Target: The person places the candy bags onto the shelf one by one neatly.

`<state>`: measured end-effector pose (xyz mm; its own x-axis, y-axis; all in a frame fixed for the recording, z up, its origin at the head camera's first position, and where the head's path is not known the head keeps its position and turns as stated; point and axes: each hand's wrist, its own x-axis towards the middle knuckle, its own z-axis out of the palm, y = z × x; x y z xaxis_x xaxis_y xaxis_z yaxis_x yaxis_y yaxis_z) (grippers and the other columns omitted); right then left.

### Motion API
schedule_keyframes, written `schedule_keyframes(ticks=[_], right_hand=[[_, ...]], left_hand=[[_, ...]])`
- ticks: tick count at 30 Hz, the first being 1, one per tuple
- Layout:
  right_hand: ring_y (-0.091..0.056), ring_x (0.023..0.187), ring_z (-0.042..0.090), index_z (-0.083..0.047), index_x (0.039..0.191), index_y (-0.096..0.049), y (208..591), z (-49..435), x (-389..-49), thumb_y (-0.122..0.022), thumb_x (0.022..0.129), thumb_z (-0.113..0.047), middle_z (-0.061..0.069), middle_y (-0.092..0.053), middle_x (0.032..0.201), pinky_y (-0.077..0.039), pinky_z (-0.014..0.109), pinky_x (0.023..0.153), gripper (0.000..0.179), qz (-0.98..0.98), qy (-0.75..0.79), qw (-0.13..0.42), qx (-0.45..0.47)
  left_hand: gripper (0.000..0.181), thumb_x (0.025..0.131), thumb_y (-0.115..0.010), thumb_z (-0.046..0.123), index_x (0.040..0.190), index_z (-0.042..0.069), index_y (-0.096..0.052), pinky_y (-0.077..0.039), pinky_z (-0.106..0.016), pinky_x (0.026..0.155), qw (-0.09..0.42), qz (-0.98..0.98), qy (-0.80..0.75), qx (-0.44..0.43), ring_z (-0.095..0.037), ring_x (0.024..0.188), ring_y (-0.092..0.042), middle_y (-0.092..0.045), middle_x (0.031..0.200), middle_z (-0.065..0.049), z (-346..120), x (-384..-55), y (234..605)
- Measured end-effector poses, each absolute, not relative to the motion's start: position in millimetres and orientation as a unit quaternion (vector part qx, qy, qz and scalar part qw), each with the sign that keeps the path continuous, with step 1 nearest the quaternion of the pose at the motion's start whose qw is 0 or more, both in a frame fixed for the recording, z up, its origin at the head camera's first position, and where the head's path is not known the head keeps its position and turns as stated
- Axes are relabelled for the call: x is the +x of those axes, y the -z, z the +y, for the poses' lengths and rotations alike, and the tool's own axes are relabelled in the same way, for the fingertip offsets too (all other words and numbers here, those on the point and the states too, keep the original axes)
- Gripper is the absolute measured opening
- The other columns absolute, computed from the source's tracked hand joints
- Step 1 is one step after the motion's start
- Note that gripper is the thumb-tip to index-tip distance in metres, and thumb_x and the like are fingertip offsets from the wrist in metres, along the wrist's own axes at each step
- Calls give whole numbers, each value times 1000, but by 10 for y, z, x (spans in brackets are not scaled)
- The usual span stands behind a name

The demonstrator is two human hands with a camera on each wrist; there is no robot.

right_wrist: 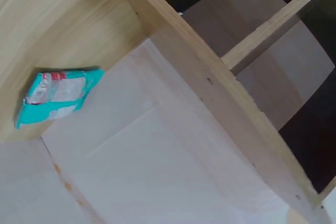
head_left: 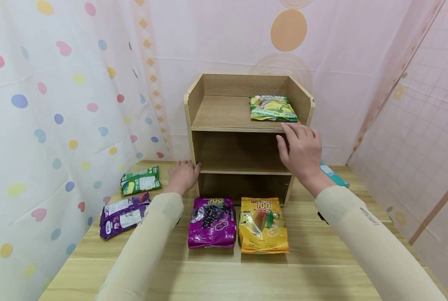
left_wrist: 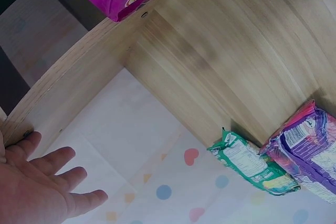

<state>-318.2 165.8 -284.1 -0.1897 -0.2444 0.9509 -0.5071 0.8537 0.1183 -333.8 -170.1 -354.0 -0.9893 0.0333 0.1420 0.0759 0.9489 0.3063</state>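
Note:
A three-level wooden shelf (head_left: 243, 171) stands on the table. My left hand (head_left: 183, 176) rests at its left side panel, low down; in the left wrist view the fingers (left_wrist: 60, 158) are spread and fairly straight beside the panel. My right hand (head_left: 303, 148) is up at the right end of the top board, fingertips right at its front edge and nothing in the grasp. Just behind those fingertips, a green-and-yellow snack bag (head_left: 273, 108) lies flat on the top board. The right wrist view does not show the right hand.
In front of the shelf lie a purple grape candy bag (head_left: 212, 221) and a yellow candy bag (head_left: 263, 225). A green packet (head_left: 141, 180) and a purple packet (head_left: 124, 215) lie at the left; a teal packet (right_wrist: 58, 95) lies at the right. Curtains (head_left: 70, 104) surround the table.

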Motion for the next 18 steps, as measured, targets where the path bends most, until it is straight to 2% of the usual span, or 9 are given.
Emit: schedule_keyframes(ticks=[9, 14, 18], right_hand=[[-60, 101, 40, 0, 120, -69, 2971, 1863, -3145, -56, 99, -24, 19, -65, 112, -40, 59, 87, 34, -762, -214, 592, 155], [-58, 103, 42, 2, 121, -67, 3096, 1964, -3143, -59, 97, -22, 21, -64, 112, -37, 59, 86, 35, -765, -256, 579, 121], [-56, 104, 43, 3, 125, -64, 3219, 2029, -3142, -59, 98, -28, 25, -62, 113, -35, 60, 88, 42, -791, -254, 547, 100]], left_hand=[[60, 108, -27, 41, 141, -3, -50, -15, -72, 109, 66, -985, 155, -26, -44, 142, -27, -42, 149, -24, -1674, -3339, 3541], [61, 108, -26, 43, 142, -4, -49, -15, -72, 109, 68, -985, 158, -23, -44, 143, -26, -41, 150, -24, -1670, -3336, 3533], [61, 108, -27, 42, 141, -4, -49, -17, -72, 109, 70, -985, 154, -26, -44, 142, -27, -43, 148, -25, -1672, -3336, 3540]])
